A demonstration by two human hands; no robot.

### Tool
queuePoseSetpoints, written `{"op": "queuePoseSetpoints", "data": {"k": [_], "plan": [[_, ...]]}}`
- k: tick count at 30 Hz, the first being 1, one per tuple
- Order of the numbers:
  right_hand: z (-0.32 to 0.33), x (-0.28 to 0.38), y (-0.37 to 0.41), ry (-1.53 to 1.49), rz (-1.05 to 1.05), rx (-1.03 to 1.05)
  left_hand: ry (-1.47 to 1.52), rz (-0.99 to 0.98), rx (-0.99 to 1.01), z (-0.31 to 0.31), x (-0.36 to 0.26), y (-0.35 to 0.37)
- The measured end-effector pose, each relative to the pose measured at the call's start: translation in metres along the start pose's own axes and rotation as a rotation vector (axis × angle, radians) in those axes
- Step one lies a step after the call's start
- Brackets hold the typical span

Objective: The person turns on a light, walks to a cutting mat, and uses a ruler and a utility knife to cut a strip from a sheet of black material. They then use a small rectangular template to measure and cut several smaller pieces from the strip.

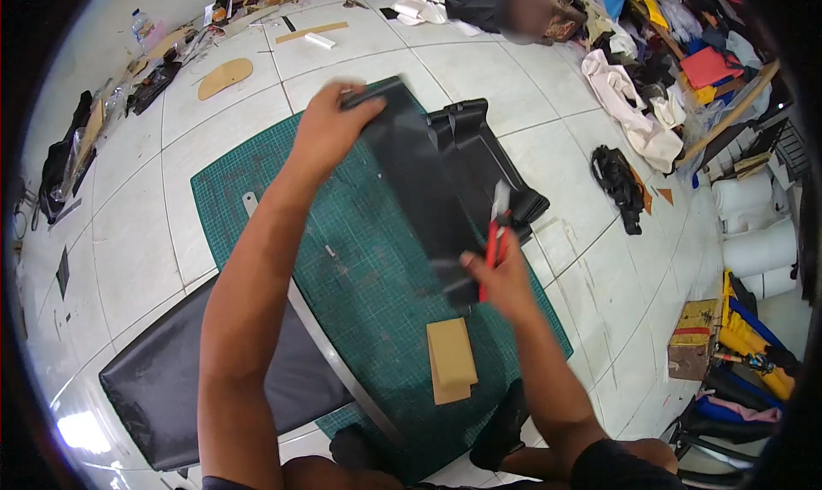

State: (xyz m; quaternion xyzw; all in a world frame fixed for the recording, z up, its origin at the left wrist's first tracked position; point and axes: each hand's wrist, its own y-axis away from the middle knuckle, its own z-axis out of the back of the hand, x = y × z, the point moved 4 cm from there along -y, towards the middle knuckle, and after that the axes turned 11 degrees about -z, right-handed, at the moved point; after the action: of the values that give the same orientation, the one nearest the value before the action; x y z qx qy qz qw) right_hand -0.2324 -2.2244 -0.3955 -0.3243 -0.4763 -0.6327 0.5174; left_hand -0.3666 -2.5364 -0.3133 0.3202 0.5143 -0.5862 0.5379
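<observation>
A black strip of material [419, 178] is held above a green cutting mat [342, 225]. Its upper end is pinched between the thumb and fingers of my left hand [338, 118]. My right hand [505, 276] grips a red cutter [495, 246] with its blade end pointing up, and the thumb lies at the strip's lower right edge. Folded black material [488, 156] rests behind the strip, partly covered by it. Below it on the mat is a tan folded card piece [451, 362]. A metal ruler [330, 349] lies along the mat's left side.
A black sheet [223, 370] spreads at the lower left. Tan offcuts [225, 78] and a white block [320, 41] lie on the tiled floor. A black bundle [618, 186], a scrap pile [676, 71] and white rolls [758, 246] are at the right. Another person [475, 2] is at the top.
</observation>
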Motion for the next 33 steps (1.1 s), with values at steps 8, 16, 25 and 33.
{"op": "queuePoseSetpoints", "data": {"k": [8, 16, 25, 33], "plan": [[0.085, 0.009, -0.162, 0.386, -0.557, 0.136, -0.189, -0.087, -0.037, -0.008, 0.063, 0.050], [0.069, -0.037, -0.191, 1.113, -0.384, 0.112, -0.479, 0.233, 0.035, 0.100, 0.161, 0.180], [0.011, 0.012, -0.034, 0.717, 0.106, -0.081, -0.880, 0.033, 0.040, 0.113, 0.168, 0.244], [-0.139, -0.065, 0.117, 0.250, 0.045, 0.137, -0.922, 0.144, 0.192, 0.132, 0.138, 0.293]]}}
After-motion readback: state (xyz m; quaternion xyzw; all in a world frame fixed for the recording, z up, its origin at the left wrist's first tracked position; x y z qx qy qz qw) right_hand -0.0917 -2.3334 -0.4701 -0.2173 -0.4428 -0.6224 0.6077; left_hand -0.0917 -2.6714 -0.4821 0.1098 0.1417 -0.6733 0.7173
